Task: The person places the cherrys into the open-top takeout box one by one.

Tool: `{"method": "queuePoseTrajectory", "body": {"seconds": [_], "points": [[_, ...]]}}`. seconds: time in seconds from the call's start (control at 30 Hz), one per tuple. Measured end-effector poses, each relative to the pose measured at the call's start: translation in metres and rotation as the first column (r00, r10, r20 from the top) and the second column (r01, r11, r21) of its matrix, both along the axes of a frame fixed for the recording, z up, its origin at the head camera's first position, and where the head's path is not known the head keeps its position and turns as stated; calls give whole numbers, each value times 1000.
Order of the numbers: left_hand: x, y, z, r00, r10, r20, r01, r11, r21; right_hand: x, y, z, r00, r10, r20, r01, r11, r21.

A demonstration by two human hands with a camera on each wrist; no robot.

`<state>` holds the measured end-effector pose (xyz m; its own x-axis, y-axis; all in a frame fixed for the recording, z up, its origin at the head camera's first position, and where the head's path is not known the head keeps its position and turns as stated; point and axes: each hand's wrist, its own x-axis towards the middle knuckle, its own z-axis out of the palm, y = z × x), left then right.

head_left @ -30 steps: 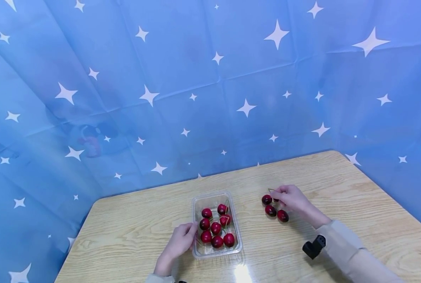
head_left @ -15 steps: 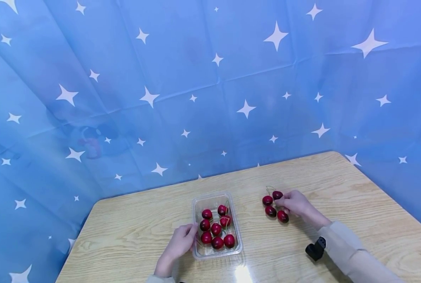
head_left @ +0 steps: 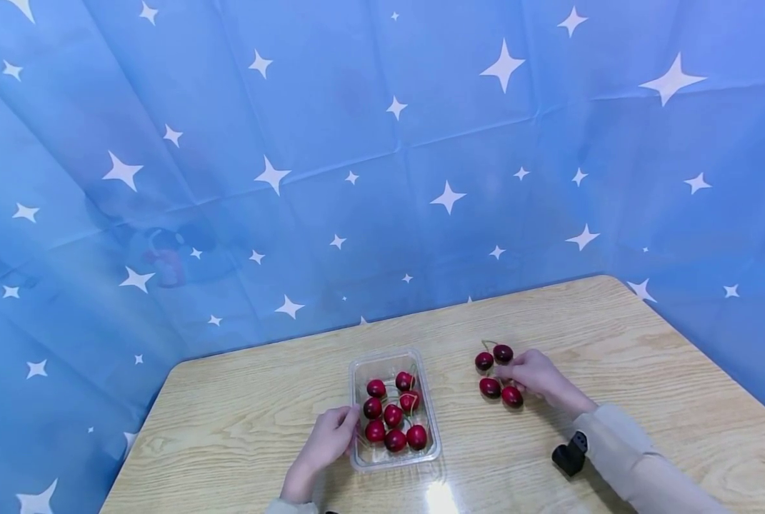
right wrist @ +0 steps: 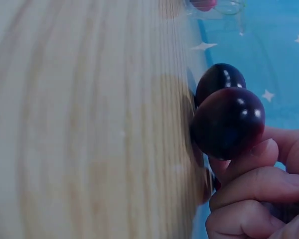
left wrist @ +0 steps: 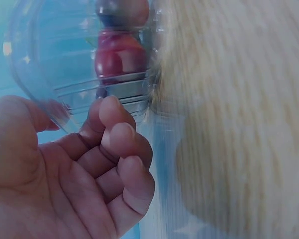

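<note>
My left hand point(head_left: 331, 434) holds the near left side of a clear plastic tray point(head_left: 395, 465); in the left wrist view its thumb lies over the rim, with curled fingers point(left wrist: 124, 139) against the outer wall. Several red cherries point(head_left: 393, 415) with stems lie inside. To the right, my right hand point(head_left: 536, 373) reaches into a cluster of loose cherries point(head_left: 490, 387), thumb and forefinger pinched together at a stem in the middle. Close up in the right wrist view, a dark cherry point(right wrist: 229, 124) partly covers the fingertips, another cherry point(right wrist: 220, 78) behind it.
The wooden table point(head_left: 241, 414) has a rounded far right corner. A blue star-printed curtain point(head_left: 382, 214) hangs behind and beside it. A black wrist camera point(head_left: 570, 454) sits at my right sleeve point(head_left: 633, 450), low over the tabletop.
My right hand has left the back right cherry's stem and come nearer, between the loose cherries, which have shifted slightly left. My left hand and the tray have stayed in place.
</note>
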<state>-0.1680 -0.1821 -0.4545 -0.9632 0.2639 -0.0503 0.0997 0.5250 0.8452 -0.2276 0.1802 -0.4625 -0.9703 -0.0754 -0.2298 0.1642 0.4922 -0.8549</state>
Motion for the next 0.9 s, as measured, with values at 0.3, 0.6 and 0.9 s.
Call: {"method": "queuePoseTrajectory", "body": {"seconds": [0.3,0.6,0.9], "points": [[-2,-2,-3,998,-31,-53,33,998,51,-1,-1,0,999,0,47,4,997,-76],[-2,-1,2,1000,1,5,-1,1000,1,3,-7,11,998,22,59,-16,995,-96],[-2,-1,0,1000,-2,6,2,1000,-8,9,-20,25,999,-8,42,13,992,-128]]}}
